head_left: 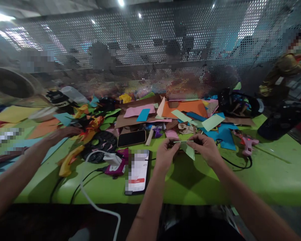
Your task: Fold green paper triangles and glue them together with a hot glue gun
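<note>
A small piece of light green paper, folded, hangs between my two hands above the green table. My left hand pinches its left end between thumb and fingers. On the other end, my right hand has its fingertips closed. A lit phone lies just left of my left wrist. Beyond my hands are loose paper strips, among them a pale green strip and a blue sheet. A pink glue gun rests to the right of my right hand.
Another person's arm reaches in from the left, near a yellow glue gun. A purple power adapter with a white cable, a dark phone and a black reel lie left of centre. A perforated metal screen stands behind.
</note>
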### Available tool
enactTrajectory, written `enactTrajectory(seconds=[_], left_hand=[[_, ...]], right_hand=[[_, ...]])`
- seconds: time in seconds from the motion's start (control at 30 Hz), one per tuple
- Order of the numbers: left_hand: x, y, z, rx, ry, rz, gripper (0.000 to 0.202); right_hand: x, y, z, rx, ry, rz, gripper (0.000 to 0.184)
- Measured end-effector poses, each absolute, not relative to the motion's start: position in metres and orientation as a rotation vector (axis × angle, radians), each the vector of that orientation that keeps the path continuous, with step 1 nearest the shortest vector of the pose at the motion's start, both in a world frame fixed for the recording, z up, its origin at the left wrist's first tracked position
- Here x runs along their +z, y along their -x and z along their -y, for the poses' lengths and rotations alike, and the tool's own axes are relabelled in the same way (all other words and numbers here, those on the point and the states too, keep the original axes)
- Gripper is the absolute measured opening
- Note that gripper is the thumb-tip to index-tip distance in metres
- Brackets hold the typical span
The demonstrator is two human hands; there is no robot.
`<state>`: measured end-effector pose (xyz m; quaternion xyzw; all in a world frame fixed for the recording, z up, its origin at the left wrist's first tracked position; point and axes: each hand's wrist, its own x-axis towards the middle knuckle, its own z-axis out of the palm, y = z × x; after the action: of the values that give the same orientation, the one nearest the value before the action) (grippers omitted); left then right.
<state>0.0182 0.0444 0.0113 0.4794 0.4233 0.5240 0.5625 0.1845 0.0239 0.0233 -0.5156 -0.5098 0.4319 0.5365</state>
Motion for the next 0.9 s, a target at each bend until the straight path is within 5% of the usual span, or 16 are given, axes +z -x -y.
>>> enactTrajectory(seconds=[0.9], left_hand=[[0.011, -0.017, -0.044, 1.241, -1.119, -0.958, 0.025]], right_hand=[[0.012, -0.188, -0.027, 0.999, 1.211, 1.229, 0.029]])
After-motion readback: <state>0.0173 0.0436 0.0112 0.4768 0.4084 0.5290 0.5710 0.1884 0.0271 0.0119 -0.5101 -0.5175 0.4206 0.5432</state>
